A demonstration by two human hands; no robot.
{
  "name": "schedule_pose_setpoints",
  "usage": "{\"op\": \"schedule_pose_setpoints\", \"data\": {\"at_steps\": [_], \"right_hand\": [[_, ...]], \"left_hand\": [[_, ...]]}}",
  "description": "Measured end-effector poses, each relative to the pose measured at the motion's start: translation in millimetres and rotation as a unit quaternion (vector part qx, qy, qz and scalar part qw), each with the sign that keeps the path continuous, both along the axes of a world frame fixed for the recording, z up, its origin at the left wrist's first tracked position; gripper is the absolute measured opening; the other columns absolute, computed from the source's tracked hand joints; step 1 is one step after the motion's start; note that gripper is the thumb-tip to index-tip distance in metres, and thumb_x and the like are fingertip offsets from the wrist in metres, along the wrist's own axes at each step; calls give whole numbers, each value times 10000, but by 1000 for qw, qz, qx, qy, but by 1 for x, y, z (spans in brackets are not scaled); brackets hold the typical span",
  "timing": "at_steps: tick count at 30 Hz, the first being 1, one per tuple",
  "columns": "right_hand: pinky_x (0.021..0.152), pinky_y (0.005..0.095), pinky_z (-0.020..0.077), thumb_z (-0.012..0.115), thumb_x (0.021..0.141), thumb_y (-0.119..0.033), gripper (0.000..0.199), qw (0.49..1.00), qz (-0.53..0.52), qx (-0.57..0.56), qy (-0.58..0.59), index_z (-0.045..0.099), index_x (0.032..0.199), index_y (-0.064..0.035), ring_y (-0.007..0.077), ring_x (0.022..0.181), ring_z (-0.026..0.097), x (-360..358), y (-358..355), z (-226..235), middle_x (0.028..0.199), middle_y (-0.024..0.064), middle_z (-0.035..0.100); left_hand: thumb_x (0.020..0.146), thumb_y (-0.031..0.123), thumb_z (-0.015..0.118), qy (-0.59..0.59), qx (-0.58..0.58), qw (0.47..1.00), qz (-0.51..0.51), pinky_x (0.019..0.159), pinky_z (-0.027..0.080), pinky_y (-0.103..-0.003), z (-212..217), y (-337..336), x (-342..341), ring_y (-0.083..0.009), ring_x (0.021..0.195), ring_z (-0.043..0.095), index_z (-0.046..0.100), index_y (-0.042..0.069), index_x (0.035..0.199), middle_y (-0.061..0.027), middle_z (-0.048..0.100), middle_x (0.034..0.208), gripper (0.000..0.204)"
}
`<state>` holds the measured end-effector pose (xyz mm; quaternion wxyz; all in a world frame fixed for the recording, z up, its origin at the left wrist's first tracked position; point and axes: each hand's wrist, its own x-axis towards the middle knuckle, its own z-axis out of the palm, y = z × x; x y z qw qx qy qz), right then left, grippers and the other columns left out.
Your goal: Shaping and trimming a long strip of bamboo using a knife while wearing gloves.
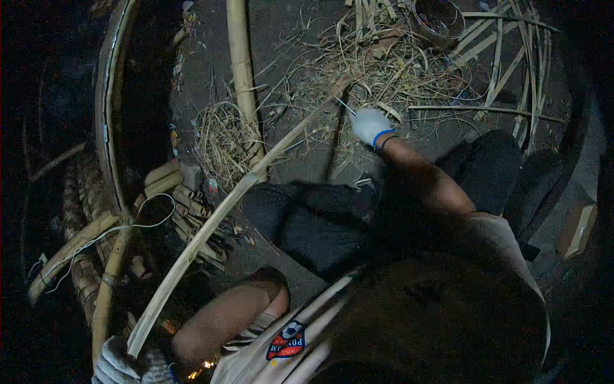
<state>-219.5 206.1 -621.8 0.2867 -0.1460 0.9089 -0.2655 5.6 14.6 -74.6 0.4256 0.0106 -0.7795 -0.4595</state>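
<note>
A long pale split-bamboo strip (214, 221) runs slantwise from the lower left to the upper middle. My left hand (131, 366), in a whitish glove, is closed around its near end at the lower left. Its far end narrows and looks darker beside my right hand (371, 126), which wears a white glove with a blue cuff. That hand is closed on a knife; only a thin bright blade (346, 107) shows, reaching up to the strip near its far end. The knife's handle is hidden in the glove.
Tangled bamboo shavings (384, 70) cover the ground ahead, with another heap (224, 144) at left. A bamboo pole (242, 70) lies there. A round container (438, 22) stands at the back. Short cut pieces (198, 221) and a white cord (144, 225) are at left.
</note>
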Motion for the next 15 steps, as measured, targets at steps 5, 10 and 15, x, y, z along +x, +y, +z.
{"op": "schedule_pose_setpoints", "data": {"at_steps": [5,10,15], "right_hand": [[810,468,506,459,870,-240,326,997,26,77,-19,674,998,-30,383,881,642,-4,24,-78,937,208,667],[827,488,506,446,879,-330,402,997,42,47,-50,687,990,-28,400,941,631,-9,2,-15,1045,244,640],[781,515,508,405,926,-330,381,991,96,-88,-7,653,942,-41,412,892,627,31,-6,157,926,226,655]], "left_hand": [[926,382,457,21,30,999,-40,503,311,-258,1,0,-9,-107,512,330,408,168,755,42,329,589,278],[930,383,453,41,56,995,-77,503,310,-258,7,0,0,-108,515,329,408,168,760,41,329,592,278],[933,385,448,62,103,984,-135,504,310,-259,3,0,7,-110,517,328,408,168,766,40,328,595,277]]}}
